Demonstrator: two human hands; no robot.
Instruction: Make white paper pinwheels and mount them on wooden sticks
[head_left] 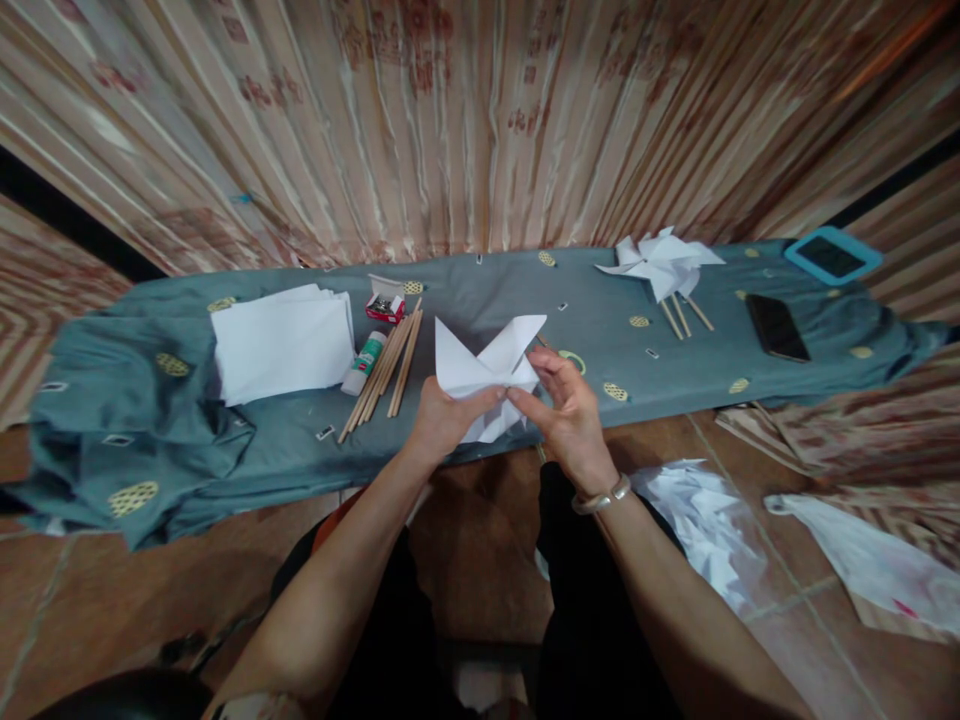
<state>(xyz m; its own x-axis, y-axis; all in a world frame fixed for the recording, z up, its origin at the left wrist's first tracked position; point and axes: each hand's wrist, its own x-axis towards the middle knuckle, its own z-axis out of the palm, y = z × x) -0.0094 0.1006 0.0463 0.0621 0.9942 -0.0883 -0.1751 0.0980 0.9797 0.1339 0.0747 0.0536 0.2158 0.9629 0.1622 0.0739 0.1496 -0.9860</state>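
A white paper pinwheel point(487, 365) with pointed blades is held above the front part of the cloth-covered table. My left hand point(450, 415) is closed on its left side, thumb pressed near the centre. On the right, my right hand point(566, 405) pinches the lower right of the paper with thumb and fingers, its thumb tip close to the left one. The fingers behind the paper are partly hidden. Just left of the pinwheel lie several thin wooden sticks point(386, 370). Behind my right hand, scissors with a pale green handle point(574, 360) show in part.
A stack of white paper point(285, 345), a glue stick point(365, 363) and an open red box of small metal pieces point(385, 300) are left. Finished pinwheels on sticks point(664, 265), a phone point(777, 327) and a blue-framed device point(832, 255) are right. A bag of white paper pieces point(705, 525) lies on the floor.
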